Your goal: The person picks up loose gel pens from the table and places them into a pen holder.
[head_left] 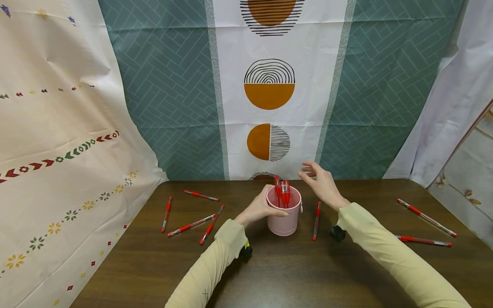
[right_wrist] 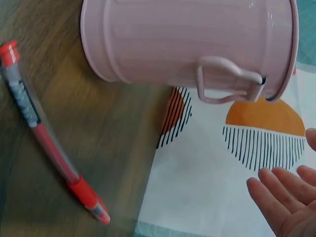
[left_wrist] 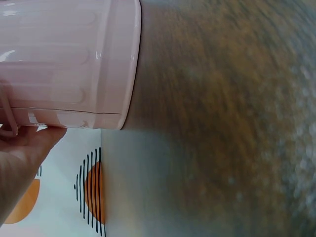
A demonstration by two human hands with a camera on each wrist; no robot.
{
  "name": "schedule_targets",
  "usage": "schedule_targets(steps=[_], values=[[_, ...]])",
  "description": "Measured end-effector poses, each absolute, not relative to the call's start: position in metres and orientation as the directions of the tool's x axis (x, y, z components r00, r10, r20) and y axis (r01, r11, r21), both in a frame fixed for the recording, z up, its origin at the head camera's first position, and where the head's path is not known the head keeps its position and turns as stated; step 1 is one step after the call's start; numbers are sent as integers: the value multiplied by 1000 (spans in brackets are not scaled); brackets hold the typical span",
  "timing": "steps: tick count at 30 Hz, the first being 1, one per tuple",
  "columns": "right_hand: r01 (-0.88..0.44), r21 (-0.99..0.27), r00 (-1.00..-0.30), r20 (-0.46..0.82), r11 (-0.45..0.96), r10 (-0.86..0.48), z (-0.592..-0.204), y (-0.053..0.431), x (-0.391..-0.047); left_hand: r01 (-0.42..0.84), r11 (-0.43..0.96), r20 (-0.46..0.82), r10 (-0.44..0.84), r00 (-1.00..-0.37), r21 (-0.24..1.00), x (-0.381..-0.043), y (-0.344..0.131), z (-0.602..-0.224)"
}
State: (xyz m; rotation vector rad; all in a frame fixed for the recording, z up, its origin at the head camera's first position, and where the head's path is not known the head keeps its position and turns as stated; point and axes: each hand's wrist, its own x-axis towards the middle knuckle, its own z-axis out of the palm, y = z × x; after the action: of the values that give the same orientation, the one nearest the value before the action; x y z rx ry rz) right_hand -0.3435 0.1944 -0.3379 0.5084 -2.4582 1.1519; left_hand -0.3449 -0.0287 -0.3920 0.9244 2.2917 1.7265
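Note:
A pink metal bucket stands upright on the table with several red pens upright in it. My left hand holds the bucket from its left side, thumb across the front near the rim; the far fingers are partly hidden. In the left wrist view, that hand shows against the bucket's wall. My right hand hovers right of the bucket above rim height, fingers loosely bent with nothing in them. The right wrist view shows its fingers apart from the bucket's side handle.
A red pen lies just right of the bucket, under my right arm. Several more pens are scattered on the left of the table. Two others lie at the right, one behind the other. A patterned curtain hangs behind.

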Motion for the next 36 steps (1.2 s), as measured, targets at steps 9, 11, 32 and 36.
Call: schedule_targets(steps=[9, 11, 32, 36], values=[[-427, -638, -885, 440, 641, -152, -342, 210, -344, 387, 153, 251, 540, -804, 909, -336, -29, -382], [-417, -637, -892, 424, 649, -157, -344, 214, -344, 382, 161, 247, 531, -810, 910, -341, -28, -388], [-186, -445, -981, 129, 876, -143, -363, 232, -342, 395, 196, 244, 524, -816, 898, -349, -28, -399], [-134, -405, -991, 39, 905, -129, -365, 231, -341, 402, 194, 250, 527, -812, 895, -349, -28, -399]])
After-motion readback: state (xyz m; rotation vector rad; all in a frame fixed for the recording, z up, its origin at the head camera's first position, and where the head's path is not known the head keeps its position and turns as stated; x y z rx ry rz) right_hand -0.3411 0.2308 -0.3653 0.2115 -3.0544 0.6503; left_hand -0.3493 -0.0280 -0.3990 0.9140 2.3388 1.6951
